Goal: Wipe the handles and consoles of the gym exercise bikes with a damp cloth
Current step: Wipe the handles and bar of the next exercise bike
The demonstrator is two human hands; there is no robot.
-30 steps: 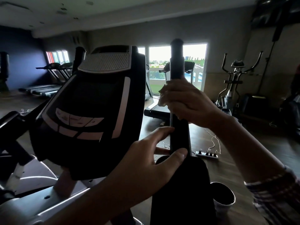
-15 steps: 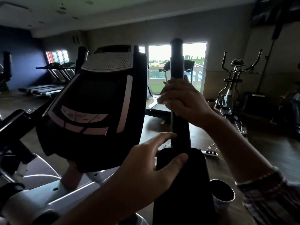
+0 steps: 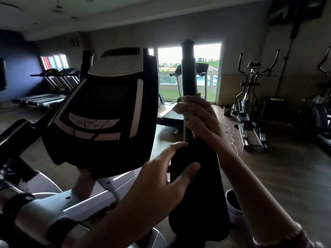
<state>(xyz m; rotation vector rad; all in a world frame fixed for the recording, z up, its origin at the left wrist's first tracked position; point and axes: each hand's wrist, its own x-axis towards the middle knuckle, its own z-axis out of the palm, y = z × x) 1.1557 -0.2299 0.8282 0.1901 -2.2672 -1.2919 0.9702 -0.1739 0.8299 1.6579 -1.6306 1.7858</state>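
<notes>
Nearest, left hand (image 3: 161,178) spread against the broad dark base (image 3: 195,190) of the upright handle bar (image 3: 188,74), fingers straight, thumb laid across its front, forefinger reaching toward the inner edge; bracing rather than gripping, holding nothing. Just above, right hand (image 3: 200,120) curled round the same bar, pinching a pale cloth (image 3: 179,107) against it, a fold of cloth poking out on the inner side. Bar's long axis close to vertical, rising from the wide base through the right-hand grip to a capped top well above. Most of the bare grip lies upward from the cloth, so probably a stroke along the bar, up toward the cap; right hand is the one placed for it, left steadying below. Whether the strip between the two hands is already wiped: cannot tell. Beside the bar on its left, tilted toward the viewer, the dark console (image 3: 100,115) with its pale button row, apparently untouched by either hand; behind it a second handle post (image 3: 86,61). Below, silver frame of the machine. On the dark wood floor near the base, a white cup (image 3: 232,206). Farther off, treadmills (image 3: 44,97) along the blue wall, an elliptical trainer (image 3: 252,97) at right, bright windows at the back.
</notes>
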